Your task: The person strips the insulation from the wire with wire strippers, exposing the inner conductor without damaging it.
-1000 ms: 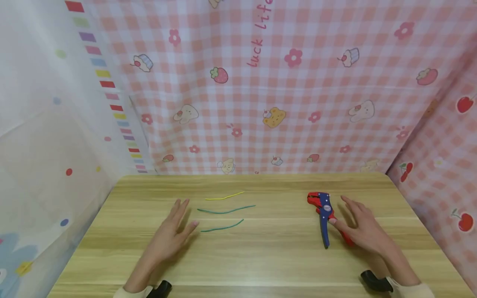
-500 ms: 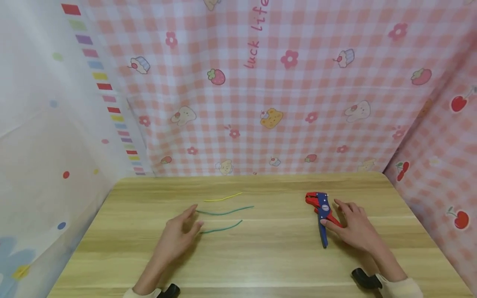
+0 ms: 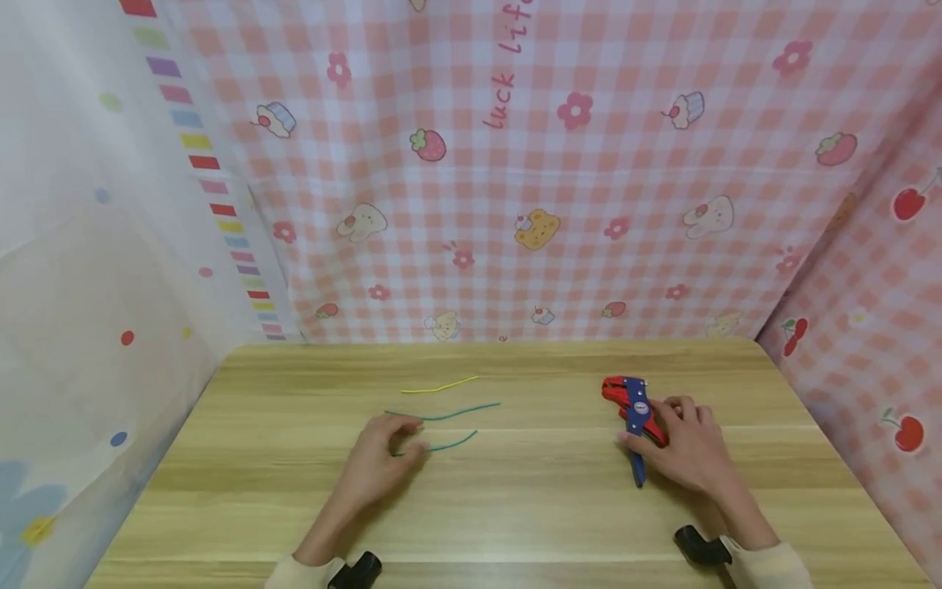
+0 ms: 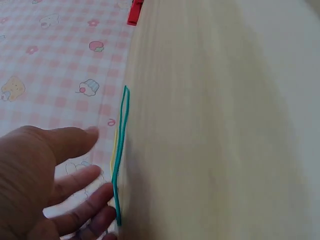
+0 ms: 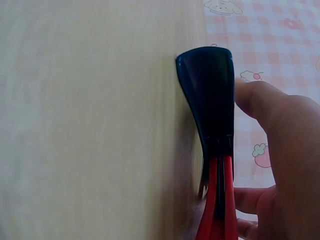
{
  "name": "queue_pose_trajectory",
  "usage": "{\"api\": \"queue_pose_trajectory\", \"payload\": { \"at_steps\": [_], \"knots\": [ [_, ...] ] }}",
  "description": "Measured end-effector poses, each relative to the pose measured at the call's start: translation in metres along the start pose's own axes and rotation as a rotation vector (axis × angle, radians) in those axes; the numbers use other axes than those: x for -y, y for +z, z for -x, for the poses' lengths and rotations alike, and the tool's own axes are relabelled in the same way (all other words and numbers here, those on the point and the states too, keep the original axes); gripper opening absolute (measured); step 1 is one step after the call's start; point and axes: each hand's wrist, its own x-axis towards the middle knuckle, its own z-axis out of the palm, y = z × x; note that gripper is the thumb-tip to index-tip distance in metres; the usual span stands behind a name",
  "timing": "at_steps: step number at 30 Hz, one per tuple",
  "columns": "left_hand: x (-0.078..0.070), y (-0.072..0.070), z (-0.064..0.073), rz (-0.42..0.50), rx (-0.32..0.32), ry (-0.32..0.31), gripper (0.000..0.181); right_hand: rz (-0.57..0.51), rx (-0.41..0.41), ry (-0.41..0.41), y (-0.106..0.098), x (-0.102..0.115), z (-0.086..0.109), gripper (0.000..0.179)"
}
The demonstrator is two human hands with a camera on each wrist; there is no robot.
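My left hand [image 3: 379, 458], its fingers loosely bent, is over the left ends of two green wires, the farther one [image 3: 471, 409] and the nearer one [image 3: 458, 442]. A gap shows between thumb and index finger, and in the left wrist view no finger curls round the green wires [image 4: 120, 142]. Farther back lies a short yellow wire [image 3: 440, 388]. On the right, a red and blue wire stripper [image 3: 636, 393] lies on the table. My right hand [image 3: 688, 450] hovers close over its handles, thumb across the blue handle [image 5: 210, 95], fingers bent near the red one; firm contact is unclear.
The wooden table [image 3: 530, 507] ends at a pink checked curtain [image 3: 500, 188] behind. More printed cloth hangs along the left and right sides. A black piece [image 3: 356, 570] sits at the left wrist, another [image 3: 702, 546] at the right.
My left hand has moved right, from beside the wires to over their left ends. My right hand has moved left onto the wire stripper's handles, its fingers bending more. Wires and stripper look unmoved.
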Motion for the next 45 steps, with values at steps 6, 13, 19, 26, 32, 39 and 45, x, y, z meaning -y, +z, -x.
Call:
{"api": "queue_pose_trajectory", "payload": {
  "at_steps": [6, 13, 19, 26, 32, 39, 45],
  "knots": [
    [-0.004, 0.007, -0.007, 0.009, 0.072, -0.121, 0.032, -0.009, 0.009, 0.014, 0.000, 0.000, -0.001, 0.094],
    [-0.007, 0.010, -0.010, -0.015, 0.106, -0.174, 0.026, -0.077, 0.040, 0.021, 0.003, -0.002, -0.004, 0.097],
    [-0.008, 0.013, -0.007, -0.003, 0.093, -0.185, 0.021, -0.067, 0.047, 0.018, 0.003, -0.002, -0.003, 0.096],
    [-0.008, 0.012, -0.005, -0.002, 0.074, -0.191, 0.015, -0.078, 0.053, 0.032, 0.003, 0.000, -0.004, 0.098],
    [-0.009, 0.014, -0.009, -0.007, 0.071, -0.175, 0.014, -0.093, 0.058, 0.054, 0.002, 0.003, -0.003, 0.098],
    [-0.008, 0.014, -0.007, -0.037, 0.050, -0.153, 0.015, -0.089, 0.059, 0.064, 0.005, 0.004, -0.002, 0.098],
    [-0.008, 0.016, -0.005, -0.030, 0.034, -0.122, 0.013, -0.103, 0.059, 0.074, 0.001, 0.007, 0.000, 0.097]
  ]
}}
